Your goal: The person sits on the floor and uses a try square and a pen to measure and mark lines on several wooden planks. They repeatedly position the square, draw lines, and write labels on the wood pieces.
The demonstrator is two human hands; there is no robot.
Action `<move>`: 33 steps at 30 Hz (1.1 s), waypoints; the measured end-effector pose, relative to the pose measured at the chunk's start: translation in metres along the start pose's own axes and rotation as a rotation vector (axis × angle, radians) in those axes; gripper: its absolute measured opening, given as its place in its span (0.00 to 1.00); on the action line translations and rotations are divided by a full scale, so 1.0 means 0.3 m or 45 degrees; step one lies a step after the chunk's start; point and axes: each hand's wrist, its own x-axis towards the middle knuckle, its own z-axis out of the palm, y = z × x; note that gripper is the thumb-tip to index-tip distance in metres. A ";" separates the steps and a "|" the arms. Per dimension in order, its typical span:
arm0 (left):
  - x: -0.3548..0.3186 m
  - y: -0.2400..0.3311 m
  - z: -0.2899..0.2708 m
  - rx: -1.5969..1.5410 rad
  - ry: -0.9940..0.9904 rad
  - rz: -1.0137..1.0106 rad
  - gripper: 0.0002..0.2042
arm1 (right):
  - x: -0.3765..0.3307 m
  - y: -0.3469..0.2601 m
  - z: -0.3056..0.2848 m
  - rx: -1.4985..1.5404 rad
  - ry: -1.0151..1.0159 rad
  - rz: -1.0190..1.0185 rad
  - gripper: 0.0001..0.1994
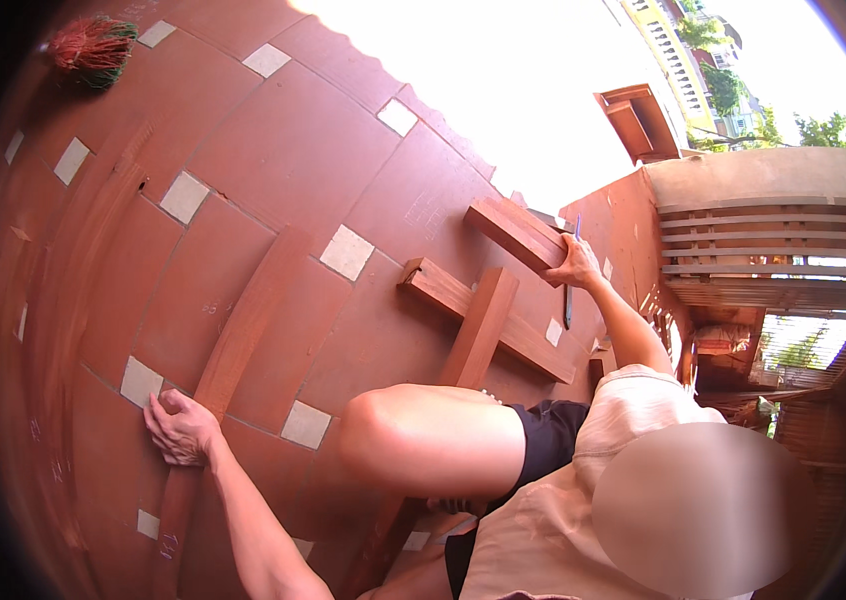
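Note:
My left hand (pixel 183 428) is closed over a long reddish-brown wooden board (pixel 243 335) lying on the tiled floor, its fingers curled around the edge. Farther off to the right, my right hand (pixel 575 262) grips the near end of a short, thick wooden block (pixel 513 235). A thin purple pen (pixel 578 226) sticks up by the fingers of that hand; whether they hold it I cannot tell. Just below the hand is a slim dark stick-like tool (pixel 568 307). Two wooden beams lie crossed beside the block, one (pixel 533 345) slanting under or against the other (pixel 483 325).
My bent knee (pixel 383 430) is between my hands, above a beam. More long boards (pixel 73 300) lie along the left. A red and green bristle broom head (pixel 93 50) is at the far left. A slatted railing (pixel 773 240) stands at right, near a wooden box-like piece (pixel 640 122).

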 end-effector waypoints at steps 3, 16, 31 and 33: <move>0.003 0.008 -0.007 -0.004 0.034 0.000 0.23 | 0.034 0.021 0.072 -0.068 -0.207 0.079 0.49; 0.000 0.011 -0.085 -0.280 0.239 0.029 0.20 | 0.167 -1.952 -0.345 0.768 0.219 -1.362 0.55; -0.022 0.035 -0.093 -0.323 0.230 -0.022 0.21 | -0.370 -3.262 -0.160 0.021 0.059 -1.974 0.47; -0.025 0.038 -0.088 -0.323 0.242 -0.023 0.21 | -0.363 -3.277 -0.161 -0.013 0.041 -1.934 0.48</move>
